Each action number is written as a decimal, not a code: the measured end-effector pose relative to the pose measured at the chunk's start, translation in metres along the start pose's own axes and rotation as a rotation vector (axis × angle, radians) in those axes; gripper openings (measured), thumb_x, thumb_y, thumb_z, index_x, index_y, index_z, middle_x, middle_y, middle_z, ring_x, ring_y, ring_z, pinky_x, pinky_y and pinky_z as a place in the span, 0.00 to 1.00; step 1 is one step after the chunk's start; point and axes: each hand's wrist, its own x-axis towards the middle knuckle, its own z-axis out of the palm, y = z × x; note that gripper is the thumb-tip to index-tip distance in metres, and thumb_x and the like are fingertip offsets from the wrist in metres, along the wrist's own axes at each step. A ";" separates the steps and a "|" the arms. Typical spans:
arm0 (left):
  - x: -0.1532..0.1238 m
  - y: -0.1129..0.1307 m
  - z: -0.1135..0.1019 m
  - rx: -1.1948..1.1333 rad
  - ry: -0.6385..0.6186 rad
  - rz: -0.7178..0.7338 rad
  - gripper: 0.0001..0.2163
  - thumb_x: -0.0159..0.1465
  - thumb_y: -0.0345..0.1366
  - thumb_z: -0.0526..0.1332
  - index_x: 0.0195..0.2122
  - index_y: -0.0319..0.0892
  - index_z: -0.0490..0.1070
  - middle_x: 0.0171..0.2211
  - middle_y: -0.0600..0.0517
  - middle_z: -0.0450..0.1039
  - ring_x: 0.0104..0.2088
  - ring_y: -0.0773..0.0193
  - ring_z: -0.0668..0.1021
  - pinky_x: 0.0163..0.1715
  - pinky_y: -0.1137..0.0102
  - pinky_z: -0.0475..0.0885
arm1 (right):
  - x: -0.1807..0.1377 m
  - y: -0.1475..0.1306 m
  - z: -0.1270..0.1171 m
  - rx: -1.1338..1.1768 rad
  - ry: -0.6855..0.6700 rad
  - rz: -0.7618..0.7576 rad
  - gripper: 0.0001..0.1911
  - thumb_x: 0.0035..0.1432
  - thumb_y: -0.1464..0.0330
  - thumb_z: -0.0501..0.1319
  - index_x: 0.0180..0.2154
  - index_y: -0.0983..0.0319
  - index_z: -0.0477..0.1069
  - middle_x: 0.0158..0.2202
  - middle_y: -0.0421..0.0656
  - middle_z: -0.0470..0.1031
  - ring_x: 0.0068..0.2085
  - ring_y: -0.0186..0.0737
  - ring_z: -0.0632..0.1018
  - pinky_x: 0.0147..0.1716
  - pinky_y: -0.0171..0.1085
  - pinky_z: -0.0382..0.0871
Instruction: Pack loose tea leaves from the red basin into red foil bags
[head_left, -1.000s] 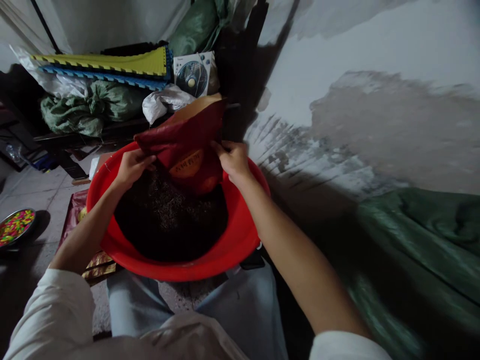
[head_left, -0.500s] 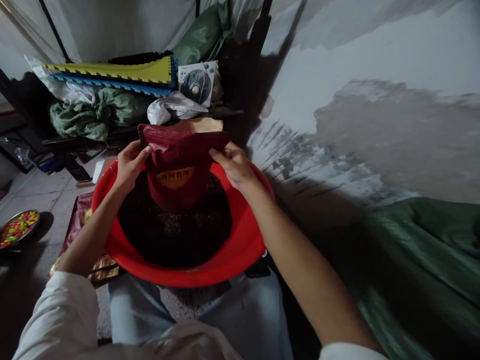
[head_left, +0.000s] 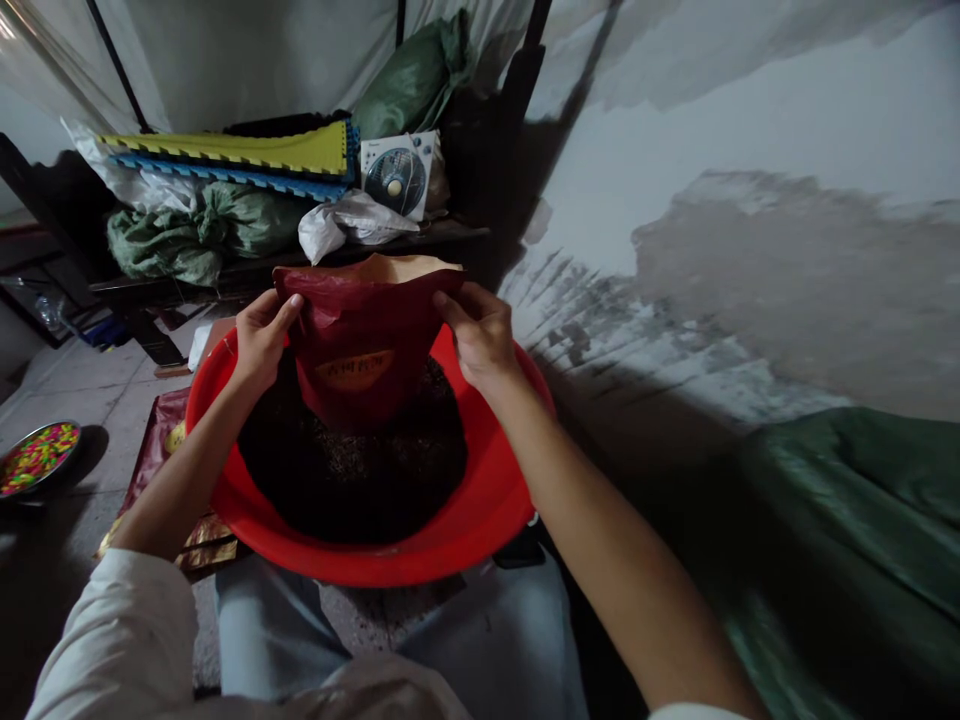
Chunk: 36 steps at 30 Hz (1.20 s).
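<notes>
A dark red pouch (head_left: 360, 340) with an orange label stands upright over a red basin (head_left: 480, 500), its mouth open at the top. My left hand (head_left: 262, 335) pinches the pouch's left upper edge. My right hand (head_left: 480, 335) grips its right upper edge. Dark loose dried leaves (head_left: 352, 480) fill the basin, which rests on my lap. The pouch's bottom sits on or just above the leaves; I cannot tell which.
A bowl of coloured pieces (head_left: 34, 457) sits on the floor at left. More red and gold pouches (head_left: 195, 535) lie under the basin's left side. Green sacks (head_left: 187, 230), foam mats (head_left: 232, 160) and a boxed fan (head_left: 397, 175) are stacked behind. A green sack (head_left: 847, 520) lies at right.
The pouch was tilted over into the basin a second ago and now stands upright with its mouth up. Both hands kept hold of its upper edges.
</notes>
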 end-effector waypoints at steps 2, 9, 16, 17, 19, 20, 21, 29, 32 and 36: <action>0.000 0.001 -0.001 -0.015 0.010 0.008 0.18 0.61 0.53 0.73 0.39 0.43 0.80 0.38 0.52 0.80 0.38 0.65 0.80 0.41 0.70 0.76 | 0.001 -0.001 0.000 -0.006 0.023 0.000 0.26 0.54 0.41 0.70 0.38 0.57 0.76 0.38 0.42 0.78 0.42 0.43 0.80 0.47 0.47 0.78; 0.004 0.001 -0.009 0.015 0.019 0.018 0.14 0.63 0.50 0.72 0.38 0.45 0.79 0.38 0.53 0.80 0.40 0.64 0.80 0.41 0.70 0.75 | 0.006 -0.002 -0.001 -0.118 0.073 -0.025 0.29 0.53 0.37 0.68 0.30 0.56 0.69 0.31 0.40 0.71 0.38 0.43 0.75 0.41 0.44 0.75; 0.007 0.000 -0.009 -0.039 0.099 0.029 0.19 0.57 0.53 0.77 0.37 0.43 0.80 0.35 0.54 0.79 0.34 0.69 0.77 0.38 0.73 0.74 | 0.010 -0.003 0.000 -0.056 0.047 -0.067 0.29 0.56 0.38 0.66 0.40 0.56 0.74 0.35 0.40 0.75 0.40 0.40 0.76 0.44 0.42 0.74; 0.007 0.001 -0.009 -0.042 0.097 0.030 0.19 0.57 0.53 0.77 0.36 0.43 0.80 0.35 0.54 0.79 0.33 0.70 0.76 0.37 0.74 0.73 | 0.012 -0.005 0.001 -0.036 0.049 -0.076 0.29 0.55 0.38 0.67 0.40 0.56 0.74 0.35 0.40 0.75 0.39 0.40 0.76 0.44 0.42 0.74; 0.006 0.003 -0.009 -0.044 0.089 0.036 0.18 0.58 0.52 0.76 0.35 0.42 0.80 0.33 0.54 0.77 0.32 0.71 0.75 0.35 0.75 0.72 | 0.018 -0.006 0.002 -0.023 0.033 -0.088 0.28 0.54 0.39 0.68 0.38 0.57 0.74 0.34 0.39 0.74 0.38 0.38 0.75 0.43 0.41 0.73; 0.007 0.003 -0.010 -0.041 0.088 0.039 0.18 0.59 0.52 0.76 0.35 0.42 0.80 0.32 0.54 0.76 0.31 0.71 0.74 0.35 0.75 0.71 | 0.022 -0.007 0.003 -0.032 0.011 -0.090 0.28 0.54 0.39 0.69 0.37 0.57 0.74 0.33 0.38 0.73 0.36 0.37 0.74 0.42 0.41 0.73; 0.007 0.003 -0.011 -0.037 0.092 0.043 0.18 0.59 0.52 0.75 0.34 0.42 0.79 0.31 0.54 0.75 0.31 0.71 0.74 0.34 0.75 0.71 | 0.027 -0.007 0.004 -0.051 -0.019 -0.090 0.28 0.54 0.39 0.69 0.36 0.57 0.74 0.31 0.38 0.72 0.35 0.37 0.73 0.41 0.41 0.73; 0.009 -0.009 -0.016 0.098 0.162 0.090 0.23 0.61 0.59 0.71 0.32 0.43 0.73 0.29 0.53 0.68 0.33 0.66 0.74 0.33 0.72 0.72 | 0.041 -0.002 0.015 -0.135 -0.134 -0.084 0.32 0.57 0.35 0.63 0.40 0.57 0.73 0.36 0.44 0.76 0.39 0.43 0.77 0.38 0.44 0.76; 0.008 -0.008 -0.013 0.184 0.151 0.112 0.24 0.62 0.61 0.70 0.30 0.43 0.69 0.28 0.53 0.64 0.34 0.64 0.74 0.32 0.71 0.71 | 0.030 0.000 0.010 -0.192 -0.097 -0.111 0.31 0.61 0.35 0.59 0.42 0.56 0.73 0.39 0.45 0.77 0.44 0.47 0.78 0.41 0.46 0.76; 0.008 -0.003 -0.007 0.205 0.061 0.142 0.24 0.62 0.62 0.69 0.33 0.44 0.70 0.29 0.53 0.65 0.39 0.62 0.76 0.34 0.69 0.71 | 0.021 0.002 0.000 -0.317 -0.048 -0.148 0.35 0.63 0.32 0.52 0.43 0.55 0.73 0.38 0.45 0.75 0.48 0.51 0.77 0.45 0.50 0.74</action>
